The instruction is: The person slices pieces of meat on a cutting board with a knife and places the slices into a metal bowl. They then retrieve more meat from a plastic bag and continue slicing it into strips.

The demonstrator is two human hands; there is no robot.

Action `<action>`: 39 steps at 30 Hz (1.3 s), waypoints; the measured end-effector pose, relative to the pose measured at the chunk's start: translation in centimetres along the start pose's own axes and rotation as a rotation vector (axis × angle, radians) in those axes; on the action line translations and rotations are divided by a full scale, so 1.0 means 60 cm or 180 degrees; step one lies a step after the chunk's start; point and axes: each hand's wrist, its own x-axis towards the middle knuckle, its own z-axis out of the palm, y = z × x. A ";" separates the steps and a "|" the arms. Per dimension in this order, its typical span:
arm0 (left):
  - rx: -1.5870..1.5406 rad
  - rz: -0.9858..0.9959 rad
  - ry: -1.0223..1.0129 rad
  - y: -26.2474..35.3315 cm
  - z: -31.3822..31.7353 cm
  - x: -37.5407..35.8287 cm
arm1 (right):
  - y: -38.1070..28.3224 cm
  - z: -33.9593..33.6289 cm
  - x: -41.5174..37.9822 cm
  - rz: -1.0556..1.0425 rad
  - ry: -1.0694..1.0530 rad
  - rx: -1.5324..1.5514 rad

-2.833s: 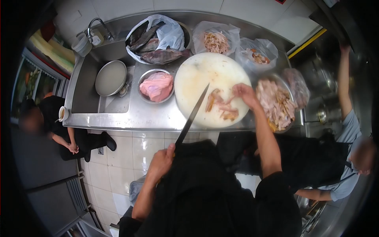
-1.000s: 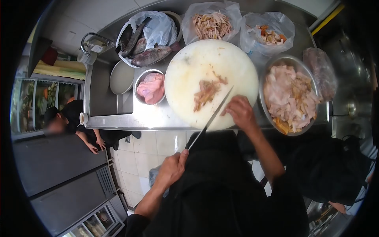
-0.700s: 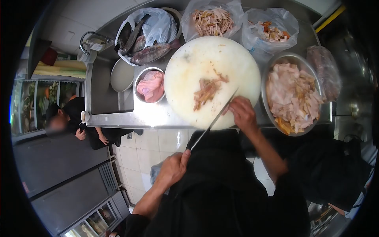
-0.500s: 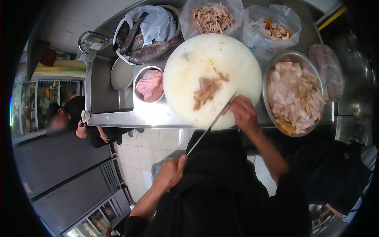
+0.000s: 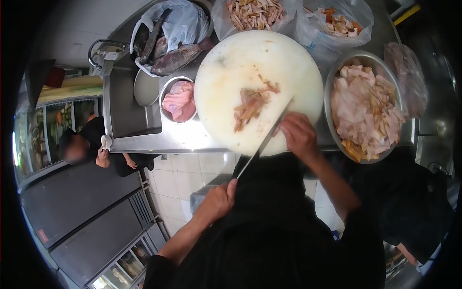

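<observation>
The knife (image 5: 265, 139) slants over the near edge of a round white cutting board (image 5: 224, 98), its tip pointing up and to the right, away from the person. The left hand (image 5: 221, 198) is clenched around its handle, which the fingers hide. The right hand (image 5: 299, 136) is at the other end, its fingers bent and bunched just beside the blade near the tip; I cannot tell whether they pinch a scrap or only rest against the steel. A small heap of brownish meat strips (image 5: 252, 106) lies near the middle of the board, left of the blade and apart from both hands. Right of the board, an oval metal basin (image 5: 328, 103) is heaped with pale sliced meat (image 5: 365, 108), and a filled plastic bag (image 5: 409, 82) lies against its far side. Left of the board, a small metal bowl (image 5: 167, 87) holds a pink lump of raw meat (image 5: 180, 102). Beyond that, dark whole fish (image 5: 175, 59) lie in a white bag (image 5: 190, 24), near the sink (image 5: 127, 101). Two clear bags of cut pieces stand behind the board. At far left, a co-worker in black has one hand close below a white cup (image 5: 106, 141).
</observation>
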 end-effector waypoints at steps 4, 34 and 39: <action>0.0006 0.0232 0.0544 -0.012 0.005 -0.003 | -0.001 -0.005 0.004 0.0051 -0.0193 -0.0107; -0.2475 -0.0381 -0.1210 -0.171 -0.056 0.050 | -0.081 0.233 0.076 0.0748 0.0699 -0.0825; -0.2390 -0.0232 -0.1580 -0.156 -0.060 0.088 | -0.069 0.266 0.072 0.1066 0.1047 0.0011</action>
